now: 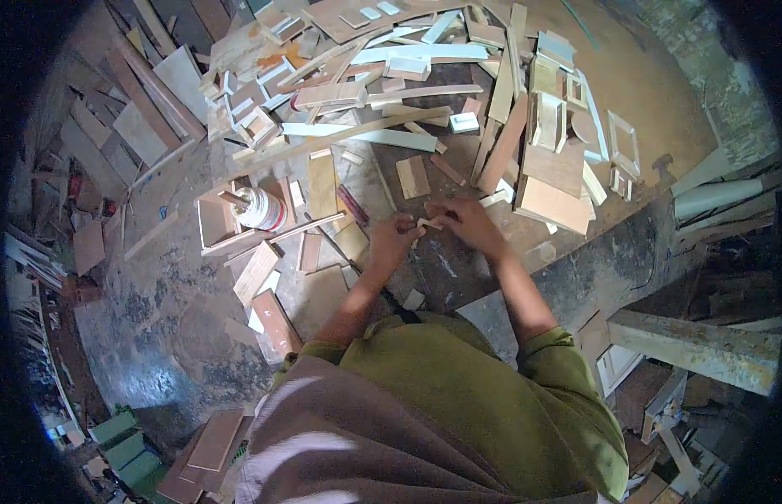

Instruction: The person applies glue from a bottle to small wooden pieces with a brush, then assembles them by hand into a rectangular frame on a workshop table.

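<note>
Both my hands are close together over the near part of the worktable [458, 281]. My left hand [394, 238] is closed, with its fingers around the end of a small light wood piece [428, 224]. My right hand [465, 223] pinches the same piece from the other side. A small wooden block [413, 177] lies just beyond my hands. To the left of my left hand are a dark red stick [352, 205] and a pale board [322, 186].
A white glue tub [261, 210] stands in an open wooden box [213, 220] at the left. Piled wood strips [420, 54] cover the table's far side. Stacked boards [552, 204] lie at the right. A beam [693, 349] juts in at the lower right.
</note>
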A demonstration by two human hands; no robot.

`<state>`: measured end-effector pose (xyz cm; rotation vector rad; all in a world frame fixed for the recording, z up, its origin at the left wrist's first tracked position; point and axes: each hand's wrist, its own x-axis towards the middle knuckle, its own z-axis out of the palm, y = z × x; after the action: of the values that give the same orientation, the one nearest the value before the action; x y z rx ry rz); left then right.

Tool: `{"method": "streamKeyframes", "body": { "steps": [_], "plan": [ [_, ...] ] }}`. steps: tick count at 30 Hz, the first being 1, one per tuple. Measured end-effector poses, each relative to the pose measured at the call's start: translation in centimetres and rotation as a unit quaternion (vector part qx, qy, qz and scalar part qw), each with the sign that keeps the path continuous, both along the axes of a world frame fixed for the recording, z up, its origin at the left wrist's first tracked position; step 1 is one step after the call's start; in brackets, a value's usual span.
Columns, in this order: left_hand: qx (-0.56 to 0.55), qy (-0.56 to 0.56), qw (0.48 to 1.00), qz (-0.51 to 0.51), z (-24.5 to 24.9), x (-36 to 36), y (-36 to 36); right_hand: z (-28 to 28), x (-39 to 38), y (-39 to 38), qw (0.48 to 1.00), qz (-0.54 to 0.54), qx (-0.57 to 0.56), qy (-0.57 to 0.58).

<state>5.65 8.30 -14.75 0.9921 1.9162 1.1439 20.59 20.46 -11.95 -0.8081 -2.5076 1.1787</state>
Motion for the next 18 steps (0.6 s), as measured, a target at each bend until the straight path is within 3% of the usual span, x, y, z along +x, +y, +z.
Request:
{"method": "streamKeyframes", "body": {
  "steps": [1, 4, 7, 10, 13, 15, 16, 18],
  "plan": [
    [0.004, -0.004, 1.0, 0.006, -0.3, 0.0, 0.0, 0.2, 0.0, 0.5, 1.0, -0.008, -0.016, 0.005],
    [-0.019, -0.014, 1.0, -0.008, -0.6, -0.4, 0.0, -0.3, 0.1, 1.8, 0.987, 0.023, 0.153, -0.051],
    [0.019, -0.011, 1.0, 0.019, -0.2, -0.1, -0.1, -1.6, -0.6, 2.0, 0.976, 0.03, 0.213, 0.035],
    [0.007, 0.002, 1.0, 0.014, 0.1, -0.5, -0.3, -1.6, -0.9, 2.4, 0.971, 0.056, 0.228, 0.051],
    [0.0, 0.03, 0.999, 0.014, -0.2, -1.2, -0.9, 0.4, -0.2, 2.0, 0.994, -0.021, 0.105, 0.023],
    [0.021, 0.014, 0.999, 0.037, 0.6, -1.0, -1.6, 1.0, 0.6, 2.0, 0.993, -0.053, -0.097, 0.031],
    [0.031, 0.007, 0.998, 0.047, 1.3, -0.9, -1.8, 1.1, 1.1, 1.9, 0.977, -0.07, -0.197, 0.035],
    [0.084, -0.015, 0.995, 0.047, 2.2, -0.3, -1.9, 0.6, 1.9, 1.6, 0.896, -0.093, -0.422, 0.102]
  ]
}}
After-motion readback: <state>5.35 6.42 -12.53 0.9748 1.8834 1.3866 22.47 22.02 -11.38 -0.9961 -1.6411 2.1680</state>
